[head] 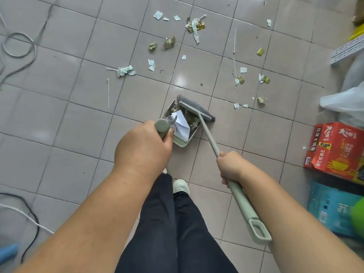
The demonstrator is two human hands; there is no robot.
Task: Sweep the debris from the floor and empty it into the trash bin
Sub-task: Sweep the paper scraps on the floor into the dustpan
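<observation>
Evidently light and flimsy, the paper scraps (242, 70) beyond the dustpan (180, 141) should skid easily, with the left hand (143, 148) gripping its handle and the right hand (229, 167) clasping the stiff broom (197, 111) mid-shaft

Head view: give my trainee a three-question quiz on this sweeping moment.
1. True or false: the dustpan already holds some debris.
2. Which hand grips the broom? A) left hand B) right hand
3. Fill in: most loose scraps lie on the ____ beyond the dustpan.

Key: 1 true, white paper and crumpled bits lie in it; 2 B, the left hand holds the dustpan handle; 3 floor.
</observation>
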